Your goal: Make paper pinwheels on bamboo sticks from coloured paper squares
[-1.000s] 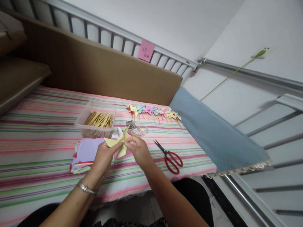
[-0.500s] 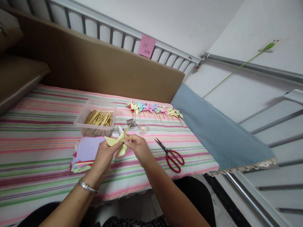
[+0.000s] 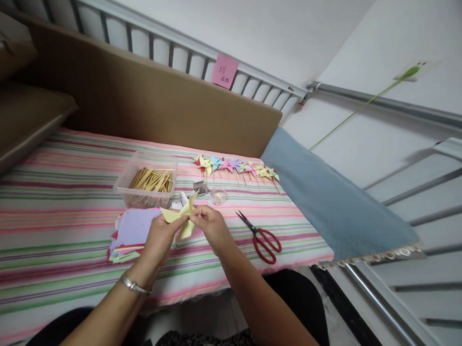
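Between my hands is a yellow paper pinwheel [image 3: 186,230], its blades folded toward the middle. My left hand [image 3: 162,235] pinches it from the left, thumb at the centre. From the right, my right hand [image 3: 210,223] closes thumb and finger at the same centre; any small part there is too small to make out. Left of my left hand lies a stack of coloured paper squares [image 3: 136,228], purple on top. Beyond the hands are a small box of dark metal bits [image 3: 200,188] and a round clear dish of tiny pieces [image 3: 218,195].
A clear plastic tub [image 3: 122,191] holds thin wooden sticks [image 3: 152,181]. Finished pinwheels on sticks [image 3: 234,165] lie in a row at the back. Red-handled scissors [image 3: 260,236] rest right of my hands. A brown board [image 3: 156,100] stands along the striped cloth's [image 3: 65,209] far edge.
Almost nothing differs. Both hands keep the yellow pinwheel in the same place, with only a very slight shift of the view.
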Demonstrator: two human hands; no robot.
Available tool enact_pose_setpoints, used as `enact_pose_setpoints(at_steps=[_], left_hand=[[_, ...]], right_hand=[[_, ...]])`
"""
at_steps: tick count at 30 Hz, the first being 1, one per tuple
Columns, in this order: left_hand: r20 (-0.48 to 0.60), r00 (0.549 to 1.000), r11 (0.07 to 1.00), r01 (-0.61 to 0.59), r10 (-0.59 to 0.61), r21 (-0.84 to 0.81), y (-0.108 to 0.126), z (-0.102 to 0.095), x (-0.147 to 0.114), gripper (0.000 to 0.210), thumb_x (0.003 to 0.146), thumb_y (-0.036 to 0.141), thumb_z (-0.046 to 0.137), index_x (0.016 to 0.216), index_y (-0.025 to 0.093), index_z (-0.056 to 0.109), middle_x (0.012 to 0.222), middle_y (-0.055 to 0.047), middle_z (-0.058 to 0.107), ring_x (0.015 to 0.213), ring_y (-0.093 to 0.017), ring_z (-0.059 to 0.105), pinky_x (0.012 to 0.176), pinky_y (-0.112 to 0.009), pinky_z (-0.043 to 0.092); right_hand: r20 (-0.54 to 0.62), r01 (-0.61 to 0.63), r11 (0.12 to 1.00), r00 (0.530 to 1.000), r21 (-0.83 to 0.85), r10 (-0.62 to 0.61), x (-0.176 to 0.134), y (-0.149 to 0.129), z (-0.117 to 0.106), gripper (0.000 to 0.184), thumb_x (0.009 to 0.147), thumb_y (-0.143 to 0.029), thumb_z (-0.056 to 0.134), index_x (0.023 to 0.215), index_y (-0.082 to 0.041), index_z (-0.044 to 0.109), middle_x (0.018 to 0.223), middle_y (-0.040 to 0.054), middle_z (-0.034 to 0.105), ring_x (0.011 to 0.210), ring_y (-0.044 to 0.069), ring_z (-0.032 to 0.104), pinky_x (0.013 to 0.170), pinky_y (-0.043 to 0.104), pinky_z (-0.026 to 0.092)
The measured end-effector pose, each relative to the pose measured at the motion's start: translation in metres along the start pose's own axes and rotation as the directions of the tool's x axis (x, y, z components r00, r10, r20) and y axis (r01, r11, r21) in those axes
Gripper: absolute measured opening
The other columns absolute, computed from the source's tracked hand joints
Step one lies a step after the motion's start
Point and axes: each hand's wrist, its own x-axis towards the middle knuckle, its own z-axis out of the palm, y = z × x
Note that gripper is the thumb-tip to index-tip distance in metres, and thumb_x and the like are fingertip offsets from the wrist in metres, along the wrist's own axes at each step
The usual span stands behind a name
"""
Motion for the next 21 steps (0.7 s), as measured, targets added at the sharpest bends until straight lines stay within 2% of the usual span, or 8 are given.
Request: enact_pose_setpoints(at_steps=[8,14,17,21], left_hand=[[-0.088,0.995,0.995,0.059,-0.052,0.082,0.004,0.003,-0.003,0.031,0.053,0.033,0.083,0.072,0.012,0.071,0.067,-0.005,0.07,0.06,-0.017,0.06,0.058,-0.027,0.043],[-0.033,0.994,0.994,0.103,-0.103,0.018,0.004,0.003,-0.002,0.031,0.057,0.033,0.082,0.077,0.011,0.072,0.075,-0.007,0.072,0.066,-0.018,0.062,0.062,-0.028,0.045],[-0.001,0.994,0.993,0.114,-0.114,-0.018,0.008,0.005,-0.003,0.031,0.054,0.031,0.084,0.076,0.012,0.073,0.077,-0.009,0.073,0.069,-0.019,0.063,0.065,-0.028,0.046],[0.001,0.994,0.994,0.106,-0.106,0.015,0.012,0.007,-0.004,0.033,0.05,0.032,0.086,0.074,0.012,0.074,0.074,-0.008,0.073,0.068,-0.02,0.064,0.064,-0.028,0.046]], right_hand=[[-0.031,0.003,0.998,1.0,-0.057,-0.005,0.001,0.002,0.0,0.005,0.069,-0.025,0.062,0.067,-0.02,0.063,0.077,0.0014,0.065,0.087,0.02,0.06,0.086,0.034,0.046],[-0.03,-0.014,0.996,0.999,-0.083,0.011,0.003,-0.001,-0.002,0.004,0.068,-0.023,0.061,0.065,-0.021,0.062,0.075,0.001,0.064,0.086,0.02,0.06,0.086,0.034,0.045],[-0.039,-0.012,0.994,0.999,-0.107,0.008,0.003,-0.005,-0.003,0.005,0.069,-0.023,0.061,0.065,-0.021,0.061,0.074,0.0005,0.065,0.087,0.021,0.061,0.086,0.034,0.045],[-0.036,-0.005,0.992,0.999,-0.127,0.0,0.004,-0.007,-0.004,0.005,0.069,-0.022,0.062,0.064,-0.021,0.062,0.075,0.0001,0.066,0.086,0.02,0.062,0.086,0.034,0.046]])
